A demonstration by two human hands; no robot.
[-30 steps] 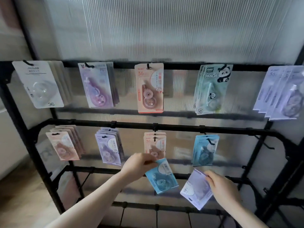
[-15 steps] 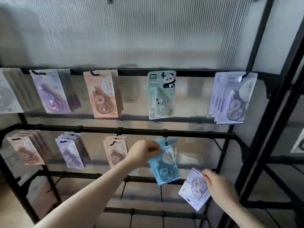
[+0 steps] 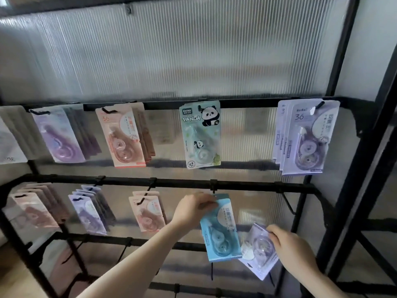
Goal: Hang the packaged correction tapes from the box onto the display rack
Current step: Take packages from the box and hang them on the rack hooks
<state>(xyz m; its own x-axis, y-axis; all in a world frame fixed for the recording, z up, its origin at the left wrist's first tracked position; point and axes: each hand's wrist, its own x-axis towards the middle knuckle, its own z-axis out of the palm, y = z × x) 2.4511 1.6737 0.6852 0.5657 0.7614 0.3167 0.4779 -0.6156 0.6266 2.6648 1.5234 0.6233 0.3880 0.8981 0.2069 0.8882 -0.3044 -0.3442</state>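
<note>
My left hand (image 3: 193, 208) pinches the top corner of a blue correction tape pack (image 3: 221, 231), holding it up at a hook under the middle bar of the black display rack (image 3: 182, 182). More blue packs seem to hang behind it. My right hand (image 3: 290, 248) grips several lilac packs (image 3: 256, 252) lower right, tilted, just beside the blue pack. An empty hook (image 3: 287, 204) sticks out of the middle bar to the right of the blue pack. The box is not in view.
The top bar carries purple, pink (image 3: 123, 136), panda (image 3: 200, 134) and lilac (image 3: 307, 136) packs. The middle bar holds beige, lilac and pink (image 3: 147, 211) stacks to the left. Black rack posts (image 3: 352, 168) stand at the right. Ribbed translucent panels back the rack.
My view swung right. My left hand lifted the blue pack from below the pink stack up and right to the hook on the middle bar. My right hand kept the lilac packs low.
</note>
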